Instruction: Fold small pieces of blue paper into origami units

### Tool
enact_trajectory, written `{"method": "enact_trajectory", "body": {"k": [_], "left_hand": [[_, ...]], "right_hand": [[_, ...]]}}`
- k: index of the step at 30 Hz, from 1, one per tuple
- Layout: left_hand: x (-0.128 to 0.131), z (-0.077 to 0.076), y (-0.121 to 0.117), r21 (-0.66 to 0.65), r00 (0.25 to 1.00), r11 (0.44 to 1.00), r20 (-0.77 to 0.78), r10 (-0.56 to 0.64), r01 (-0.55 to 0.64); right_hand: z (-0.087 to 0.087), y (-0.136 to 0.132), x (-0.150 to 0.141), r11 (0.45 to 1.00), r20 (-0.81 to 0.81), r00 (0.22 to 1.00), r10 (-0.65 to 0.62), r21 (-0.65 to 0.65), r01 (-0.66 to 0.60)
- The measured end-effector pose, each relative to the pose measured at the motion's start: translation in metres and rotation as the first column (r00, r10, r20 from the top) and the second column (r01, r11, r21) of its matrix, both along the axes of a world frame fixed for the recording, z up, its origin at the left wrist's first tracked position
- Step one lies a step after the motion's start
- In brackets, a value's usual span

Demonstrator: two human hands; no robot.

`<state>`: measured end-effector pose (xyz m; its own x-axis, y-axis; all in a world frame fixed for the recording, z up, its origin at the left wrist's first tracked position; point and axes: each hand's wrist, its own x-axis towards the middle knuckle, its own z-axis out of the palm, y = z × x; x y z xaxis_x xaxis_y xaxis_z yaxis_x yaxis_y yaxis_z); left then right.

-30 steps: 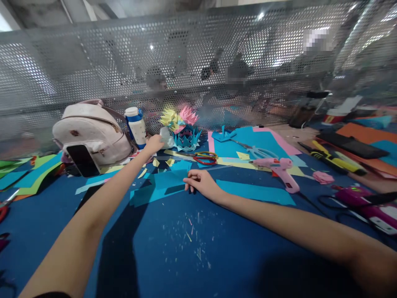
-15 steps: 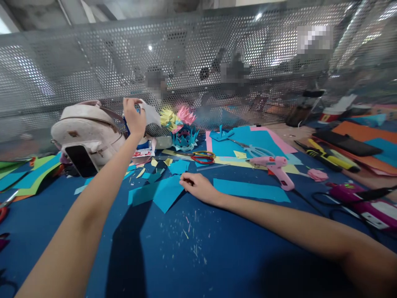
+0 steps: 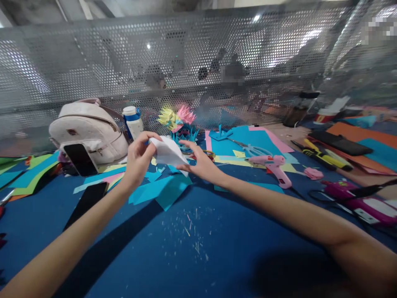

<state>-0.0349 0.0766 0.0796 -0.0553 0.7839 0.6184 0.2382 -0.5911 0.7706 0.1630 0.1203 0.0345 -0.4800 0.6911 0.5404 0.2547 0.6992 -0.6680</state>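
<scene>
My left hand (image 3: pixel 140 156) pinches a thin white sheet, which looks like a tissue (image 3: pixel 167 151), above the table. At the sheet's other end is my right hand (image 3: pixel 201 163), its thumb over the lower corner and its index finger raised. Below the sheet lie a folded blue paper (image 3: pixel 164 190) and small blue and yellow scraps. Behind it stand paper flowers, one yellow (image 3: pixel 168 117), one pink (image 3: pixel 186 114) and one dark blue (image 3: pixel 187 134), the last partly covered by the sheet and my right hand.
To the left are a pale backpack (image 3: pixel 87 124), a phone (image 3: pixel 81 159), a dark flat object (image 3: pixel 87 203) and a white bottle (image 3: pixel 133 120). A pink glue gun (image 3: pixel 269 163), blue-handled scissors (image 3: pixel 256 150) and a cutter (image 3: pixel 331 157) lie right. A perforated metal panel (image 3: pixel 108 62) rises behind.
My left hand has come down and toward me with the white sheet, uncovering the bottle. My right hand has lifted off the blue paper and moved to the sheet.
</scene>
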Motion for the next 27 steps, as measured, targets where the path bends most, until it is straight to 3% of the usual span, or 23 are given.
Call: {"method": "enact_trajectory", "body": {"k": [3,5,7,9,11,13,17,20,22,24,27], "left_hand": [[0.012,-0.009,-0.037,-0.054,0.976,0.980,0.116,-0.182,0.189],[0.016,-0.018,-0.058,-0.062,0.981,0.982,0.084,-0.175,0.181],[0.016,-0.027,-0.074,-0.146,0.991,0.982,-0.050,-0.125,0.116],[0.014,-0.036,-0.085,-0.268,0.974,0.951,-0.122,-0.189,0.151],[0.010,-0.040,-0.090,-0.381,0.958,0.900,-0.098,-0.269,0.214],[0.004,-0.040,-0.092,-0.441,0.961,0.874,-0.080,-0.264,0.204],[-0.007,-0.030,-0.094,-0.424,0.970,0.889,-0.080,-0.228,0.174],[-0.007,-0.022,-0.097,-0.416,0.938,0.868,-0.089,-0.336,0.271],[-0.003,-0.016,-0.100,-0.401,0.892,0.842,-0.116,-0.437,0.360],[0.001,-0.012,-0.102,-0.374,0.853,0.833,-0.169,-0.493,0.407],[0.007,-0.009,-0.108,-0.328,0.880,0.867,-0.167,-0.445,0.377]], "right_hand": [[0.004,-0.011,-0.002,0.983,0.062,0.986,0.154,-0.113,-0.147],[0.001,-0.023,0.000,0.977,0.025,0.985,0.169,-0.133,-0.164],[-0.001,-0.036,0.003,0.958,0.017,0.970,0.243,-0.163,-0.237],[0.000,-0.049,0.008,0.930,-0.009,0.952,0.306,-0.210,-0.300],[0.002,-0.060,0.013,0.917,-0.037,0.939,0.341,-0.207,-0.341],[0.005,-0.066,0.020,0.889,-0.033,0.916,0.400,-0.229,-0.397],[0.012,-0.068,0.033,0.853,-0.010,0.883,0.469,-0.253,-0.456],[0.017,-0.068,0.039,0.835,-0.062,0.875,0.480,-0.272,-0.478],[0.020,-0.070,0.038,0.839,-0.106,0.895,0.433,-0.317,-0.443],[0.022,-0.076,0.034,0.832,-0.049,0.925,0.378,-0.420,-0.362],[0.022,-0.088,0.025,0.840,0.142,0.919,0.368,-0.475,-0.263]]}}
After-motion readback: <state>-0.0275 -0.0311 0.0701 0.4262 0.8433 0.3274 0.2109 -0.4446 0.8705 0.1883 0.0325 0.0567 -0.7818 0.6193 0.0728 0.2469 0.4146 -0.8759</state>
